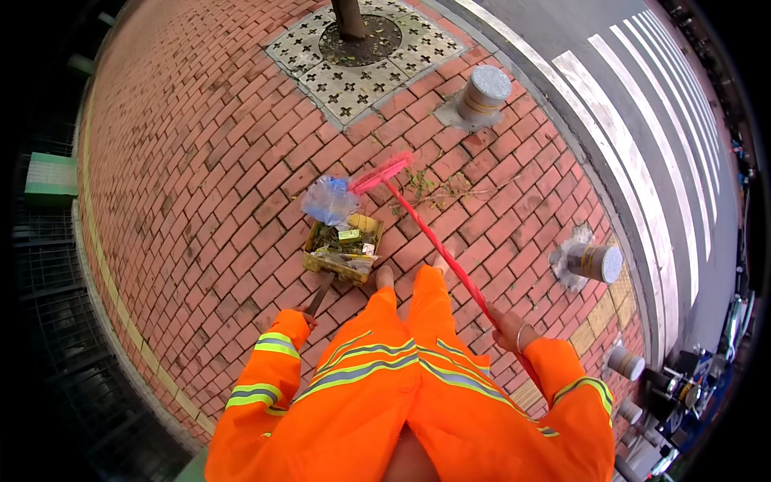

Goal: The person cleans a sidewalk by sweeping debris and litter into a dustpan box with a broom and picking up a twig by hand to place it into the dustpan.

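My right hand (pixel 509 329) is wrapped round the red handle of a broom (pixel 438 245). Its pink head (pixel 381 173) rests on the brick paving, touching or nearly touching a bluish clear plastic bag (pixel 329 201). The bag lies at the far edge of a yellow dustpan (pixel 341 270). In the dustpan are leaves, a small green packet (pixel 348 235) and other litter. My left hand (pixel 311 320), partly hidden by the orange sleeve, grips the dustpan's dark handle (pixel 321 294). Leafy twigs (pixel 438 189) lie on the bricks right of the broom head.
A tree trunk (pixel 349 20) rises from a patterned grate (pixel 345 90) ahead. Stone bollards (pixel 487 92) line the kerb on the right, another bollard (pixel 596 263) nearer me. Beyond lies the road with a zebra crossing (pixel 642 104). Parked motorbikes (pixel 687 394) stand at lower right; a dark fence (pixel 48 297) runs left.
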### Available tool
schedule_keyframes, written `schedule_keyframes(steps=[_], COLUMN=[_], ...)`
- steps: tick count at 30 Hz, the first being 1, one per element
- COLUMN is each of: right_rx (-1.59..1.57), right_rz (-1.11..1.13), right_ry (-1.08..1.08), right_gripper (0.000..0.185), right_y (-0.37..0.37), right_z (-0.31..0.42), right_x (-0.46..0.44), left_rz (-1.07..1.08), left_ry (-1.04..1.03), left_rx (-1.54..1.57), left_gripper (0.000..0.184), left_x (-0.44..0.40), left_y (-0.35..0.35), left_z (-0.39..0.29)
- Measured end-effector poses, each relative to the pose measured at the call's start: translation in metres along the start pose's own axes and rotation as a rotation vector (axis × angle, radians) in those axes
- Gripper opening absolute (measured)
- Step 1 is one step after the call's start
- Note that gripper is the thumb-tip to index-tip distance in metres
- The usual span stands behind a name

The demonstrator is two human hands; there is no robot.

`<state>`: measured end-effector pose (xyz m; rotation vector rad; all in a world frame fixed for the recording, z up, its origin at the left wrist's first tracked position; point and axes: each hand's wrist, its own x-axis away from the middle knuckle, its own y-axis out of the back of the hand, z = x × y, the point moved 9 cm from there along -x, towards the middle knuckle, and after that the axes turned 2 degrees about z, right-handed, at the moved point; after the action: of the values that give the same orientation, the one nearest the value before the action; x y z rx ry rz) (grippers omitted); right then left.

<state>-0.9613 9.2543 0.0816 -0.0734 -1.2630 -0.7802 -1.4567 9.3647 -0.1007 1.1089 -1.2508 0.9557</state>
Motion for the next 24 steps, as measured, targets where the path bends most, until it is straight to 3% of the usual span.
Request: schedule_keyframes(steps=[2, 5, 7, 9, 11, 14, 16, 19, 21, 23, 24], right_rx=[-0.311, -0.554, -0.399, -0.327, -0.333, -0.318, -0.186, -0.221, -0.172, -0.418, -0.449], right_rz=[0.019, -0.058, -0.287, -0.373, -0.434, -0.367, -0.331, -0.189, -0.187, -0.209, -0.221], right_ry=[0.076, 0.133, 0.232, 0.213, 0.141, -0.026, -0.078, -0.249, -0.29, -0.187, -0.215], right_gripper=[0.067, 0.064, 0.062, 0.06, 0.06, 0.064, 0.068, 0.071, 0.071, 0.066, 0.065], right_y=[0.009, 0.025, 0.046, 0.065, 0.079, 0.075, 0.04, -0.04, -0.096, -0.122, -0.134], right_z=[0.024, 0.051, 0.062, 0.074, 0.074, 0.05, 0.016, -0.022, -0.047, -0.048, -0.051], right_x=[-0.017, -0.054, -0.106, -0.161, -0.2, -0.207, -0.198, -0.114, -0.074, -0.029, -0.014], left_rz=[0.043, -0.042, -0.011, -0.007, -0.006, -0.033, -0.101, -0.022, 0.04, 0.048, 0.044], left_ry=[-0.062, -0.145, -0.134, -0.146, -0.088, -0.078, -0.054, 0.106, 0.06, 0.068, 0.15], left_rx=[0.058, -0.154, -0.216, -0.348, -0.379, -0.489, -0.43, -0.511, -0.599, -0.71, -0.58], left_gripper=[0.062, 0.065, 0.07, 0.071, 0.068, 0.056, 0.042, 0.046, 0.039, 0.032, 0.024], left_x=[-0.003, 0.047, 0.039, 0.034, 0.014, 0.035, 0.047, 0.011, -0.005, -0.012, -0.012], left_y=[0.005, -0.012, -0.008, -0.003, 0.004, -0.012, -0.024, -0.031, -0.038, -0.046, -0.05], left_z=[0.016, 0.003, 0.0, -0.013, -0.023, -0.089, -0.118, -0.136, -0.149, -0.156, -0.15])
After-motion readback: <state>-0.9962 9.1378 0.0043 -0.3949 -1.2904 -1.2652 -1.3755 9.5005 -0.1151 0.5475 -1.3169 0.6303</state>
